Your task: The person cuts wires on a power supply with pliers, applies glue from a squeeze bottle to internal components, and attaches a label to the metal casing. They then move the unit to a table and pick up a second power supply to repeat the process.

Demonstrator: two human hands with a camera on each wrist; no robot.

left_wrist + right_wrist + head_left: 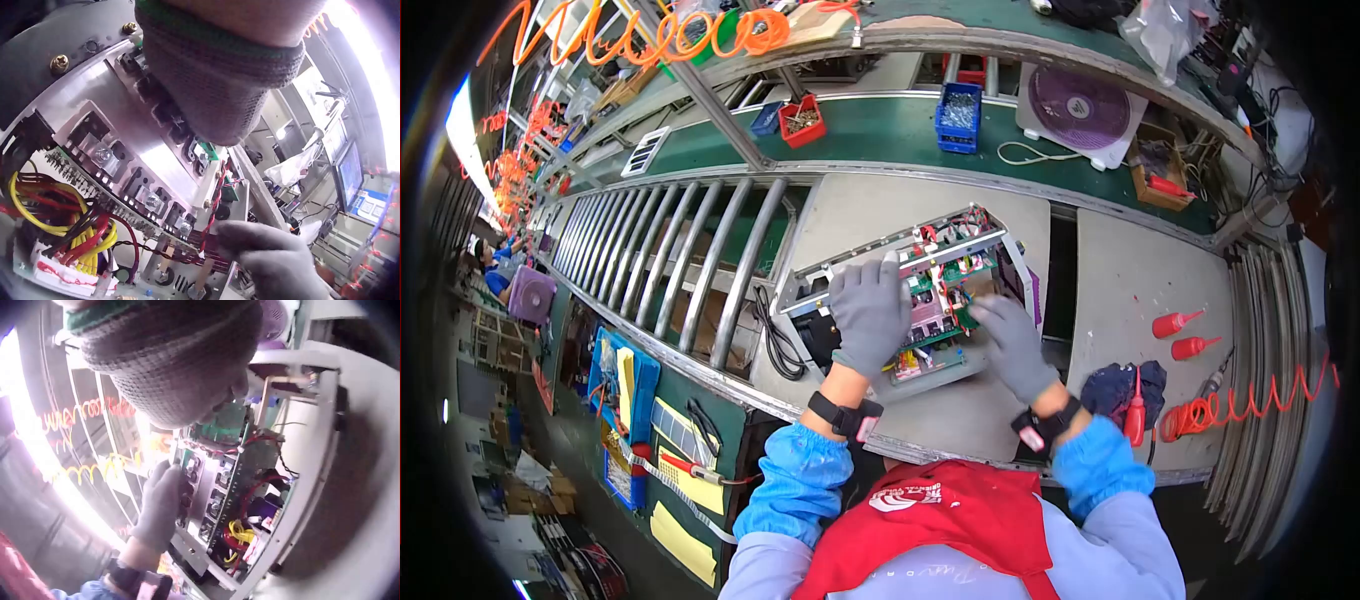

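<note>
An open metal chassis (900, 262) holds circuit boards, a silver heatsink (131, 125) with black components, and bundled wires. My gloved left hand (870, 312) lies over its left part, fingers extended across the top rail. The right wrist view shows this left hand (161, 506) along the heatsink's side. My gloved right hand (1012, 345) reaches in from the right with bent fingers. In the left wrist view, the right hand (269, 256) has its fingertips close to a red-and-black twisted wire (214, 209); I cannot tell whether they pinch it. Yellow wires (94, 240) enter a white connector.
A roller conveyor (670, 260) extends left of the worktable, with a black cable (775, 340) beside the chassis. Right of it are red bottles (1175, 324), a dark cloth (1110, 390) and a coiled red hose (1240, 412). Parts bins (958, 118) stand behind.
</note>
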